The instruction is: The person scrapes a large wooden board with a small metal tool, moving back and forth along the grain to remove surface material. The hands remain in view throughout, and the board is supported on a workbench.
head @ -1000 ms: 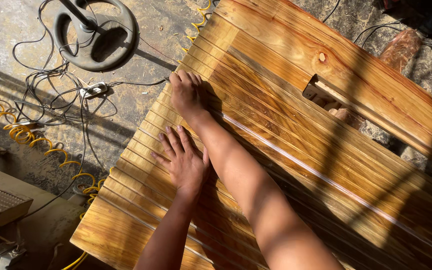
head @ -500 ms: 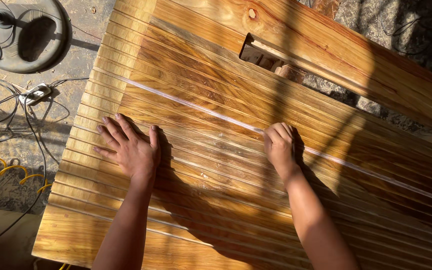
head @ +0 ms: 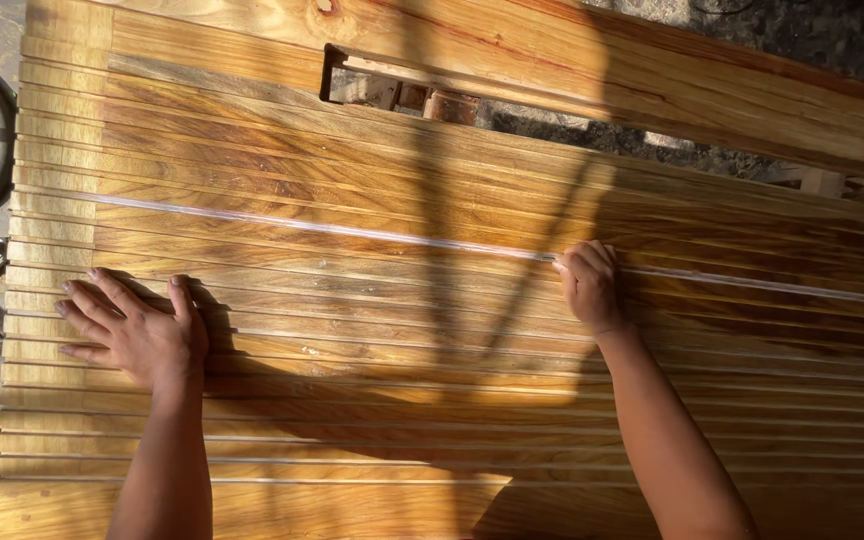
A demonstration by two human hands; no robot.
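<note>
Fingers [head: 102, 305] of the left hand [head: 137, 335] lie splayed flat at nine o'clock; right hand [head: 590, 287] curls, pressing the pale strip [head: 332, 232] on the stiff, heavy-looking grooved panel [head: 372, 400].

You see warm, low, hard sunlight raking the panel [head: 372, 330]: sharp dark shadows fall beside both arms, glare streaks one groove, right corner dim, focus crisp.
</note>
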